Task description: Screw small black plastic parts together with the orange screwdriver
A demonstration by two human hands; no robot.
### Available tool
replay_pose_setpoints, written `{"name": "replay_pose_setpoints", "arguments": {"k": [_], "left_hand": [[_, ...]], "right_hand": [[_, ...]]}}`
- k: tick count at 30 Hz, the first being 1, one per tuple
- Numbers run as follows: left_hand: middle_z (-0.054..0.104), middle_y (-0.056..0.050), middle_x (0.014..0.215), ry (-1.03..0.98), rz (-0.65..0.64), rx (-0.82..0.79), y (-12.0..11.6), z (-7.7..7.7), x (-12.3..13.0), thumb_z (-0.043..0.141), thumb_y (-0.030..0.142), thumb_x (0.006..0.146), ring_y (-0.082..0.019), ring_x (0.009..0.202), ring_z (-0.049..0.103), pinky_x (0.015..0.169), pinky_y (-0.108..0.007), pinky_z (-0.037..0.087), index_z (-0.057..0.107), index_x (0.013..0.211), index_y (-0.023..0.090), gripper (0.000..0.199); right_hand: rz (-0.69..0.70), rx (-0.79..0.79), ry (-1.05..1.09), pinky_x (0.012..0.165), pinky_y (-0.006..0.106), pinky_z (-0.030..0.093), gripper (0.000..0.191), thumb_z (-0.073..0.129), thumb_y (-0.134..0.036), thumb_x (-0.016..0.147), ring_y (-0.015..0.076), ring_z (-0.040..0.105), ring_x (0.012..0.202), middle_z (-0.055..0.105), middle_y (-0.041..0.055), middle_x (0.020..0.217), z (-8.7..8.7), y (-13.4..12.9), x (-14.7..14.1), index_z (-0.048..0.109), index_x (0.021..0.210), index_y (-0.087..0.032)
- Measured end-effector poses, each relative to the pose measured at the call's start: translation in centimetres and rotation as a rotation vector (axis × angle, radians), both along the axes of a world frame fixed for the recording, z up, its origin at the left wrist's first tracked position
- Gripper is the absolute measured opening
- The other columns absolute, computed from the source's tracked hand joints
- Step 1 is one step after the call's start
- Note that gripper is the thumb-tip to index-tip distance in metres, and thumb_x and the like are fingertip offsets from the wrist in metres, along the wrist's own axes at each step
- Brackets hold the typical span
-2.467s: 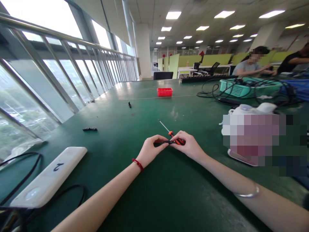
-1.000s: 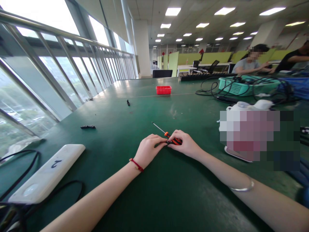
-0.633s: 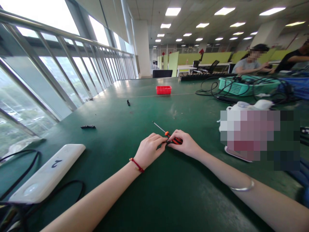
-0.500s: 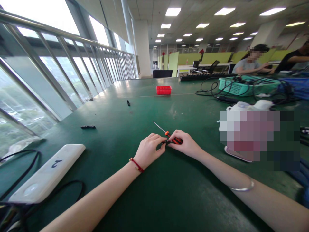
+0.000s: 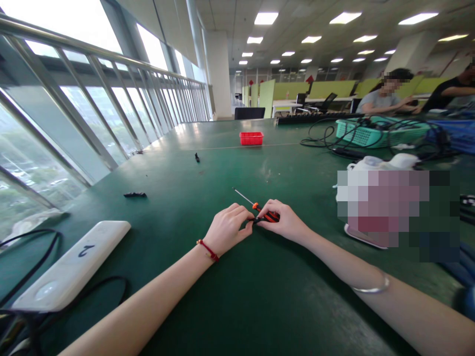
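1. Screwdriver [image 5: 256, 206]: held in the right hand [image 5: 285, 220], tip toward the table's [image 5: 178, 173] left edge.
2. Small black piece [image 5: 254, 220]: pinched between left hand [image 5: 226, 226] and right hand, well in from that edge.

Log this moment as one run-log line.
left hand: pinching small black part | right hand: holding screwdriver, touching same part | red tray: beyond hands

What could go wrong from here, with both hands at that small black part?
The black part is small and pinched between the left hand and right hand, so it might slip and drop onto the table. The right hand also holds the screwdriver, which could weaken its pinch or let the exposed shaft swing.
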State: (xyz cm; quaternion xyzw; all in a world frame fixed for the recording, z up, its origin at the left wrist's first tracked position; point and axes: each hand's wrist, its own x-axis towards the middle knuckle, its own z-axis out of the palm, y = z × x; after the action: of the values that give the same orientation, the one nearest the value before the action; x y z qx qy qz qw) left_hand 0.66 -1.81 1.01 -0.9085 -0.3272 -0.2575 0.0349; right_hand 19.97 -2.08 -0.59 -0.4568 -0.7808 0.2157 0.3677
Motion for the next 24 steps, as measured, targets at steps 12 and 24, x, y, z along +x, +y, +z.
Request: {"name": "replay_pose_setpoints", "arguments": {"k": [12, 24], "left_hand": [[0.065, -0.005, 0.078, 0.034, -0.017, 0.153, -0.04, -0.14, -0.04, 0.044, 0.018, 0.084, -0.015, 0.073, 0.057, 0.065, -0.025, 0.048, 0.064, 0.085, 0.015, 0.02], [0.066, -0.005, 0.086, 0.078, -0.014, 0.347, -0.45, 0.28, -0.33, 0.041, 0.018, 0.089, -0.015, 0.077, 0.057, 0.069, -0.027, 0.046, 0.061, 0.095, 0.016, 0.021]], "right_hand": [[0.002, 0.015, -0.034, 0.075, 0.033, 0.041, 0.008, 0.068, -0.024, 0.068, 0.0171, 0.052, 0.079, 0.057, 0.0014, 0.078, 0.12, -0.14, -0.1, 0.062, 0.07, -0.021], [-0.11, 0.089, -0.213, 0.076, 0.037, 0.041, 0.014, 0.065, -0.033, 0.073, 0.0206, 0.049, 0.084, 0.054, 0.0051, 0.084, -0.15, -0.28, -0.6, 0.065, 0.08, -0.021]]}}
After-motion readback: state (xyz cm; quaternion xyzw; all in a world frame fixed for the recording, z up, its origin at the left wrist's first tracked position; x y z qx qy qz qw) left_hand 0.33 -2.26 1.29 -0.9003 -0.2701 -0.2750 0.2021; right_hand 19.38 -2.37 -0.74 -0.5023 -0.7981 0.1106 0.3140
